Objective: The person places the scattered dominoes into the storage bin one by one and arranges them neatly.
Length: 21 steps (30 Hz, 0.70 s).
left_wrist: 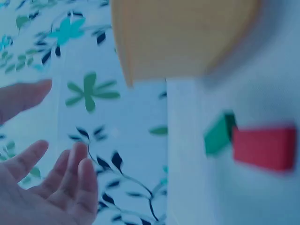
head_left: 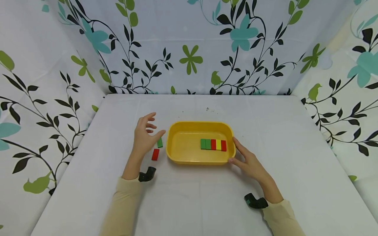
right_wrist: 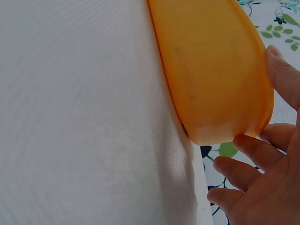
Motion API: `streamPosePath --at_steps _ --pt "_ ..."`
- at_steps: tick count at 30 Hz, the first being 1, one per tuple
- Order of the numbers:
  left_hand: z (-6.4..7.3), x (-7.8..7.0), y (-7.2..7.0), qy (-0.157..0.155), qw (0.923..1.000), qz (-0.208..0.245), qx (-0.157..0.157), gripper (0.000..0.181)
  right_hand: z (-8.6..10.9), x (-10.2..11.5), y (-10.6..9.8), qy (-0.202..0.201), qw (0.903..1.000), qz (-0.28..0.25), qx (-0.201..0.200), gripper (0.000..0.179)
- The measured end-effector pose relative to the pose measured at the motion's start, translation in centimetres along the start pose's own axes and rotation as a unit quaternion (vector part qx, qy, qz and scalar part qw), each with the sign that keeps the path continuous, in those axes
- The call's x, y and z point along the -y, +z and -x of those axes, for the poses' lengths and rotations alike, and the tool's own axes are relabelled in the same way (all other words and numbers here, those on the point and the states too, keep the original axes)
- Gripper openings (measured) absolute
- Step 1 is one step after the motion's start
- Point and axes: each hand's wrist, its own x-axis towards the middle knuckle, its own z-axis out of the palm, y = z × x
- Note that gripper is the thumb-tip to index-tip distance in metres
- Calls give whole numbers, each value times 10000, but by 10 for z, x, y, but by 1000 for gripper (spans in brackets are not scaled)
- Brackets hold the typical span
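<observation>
Yellow tray (head_left: 184,144), frame centre, presumably mid-filling: right hand (head_left: 251,164) touching, left hand (head_left: 144,136) empty, both finger-spread; red block (head_left: 155,154) calls for pinching.

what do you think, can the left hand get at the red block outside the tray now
Likely yes: the left hand looks empty, and the red block lies close to it on the table with nothing on top; the yellow tray stands off to one side.

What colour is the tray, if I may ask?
The tray is yellow, best seen in the head view.
</observation>
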Motion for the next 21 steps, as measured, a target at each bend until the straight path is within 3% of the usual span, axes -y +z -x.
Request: streamPosePath --at_steps 4,8,10,14,21 --pt "7 27 -22 -795 9946 13 674 81 0 0 -1 -34 10000 5 -16 84" --pt "17 51 -35 -1474 9768 112 1551 90 0 -1 -1 -51 10000 -22 -11 84" --pt "23 60 -37 -1668 9673 114 1905 93 0 -2 0 -44 10000 -11 8 84" --pt "31 74 -37 -1657 9604 5 2239 92 0 -2 1 -37 10000 59 -25 84" --pt "37 80 -30 -1385 9650 -471 2175 81 -1 -2 1 -99 9999 39 -55 82"
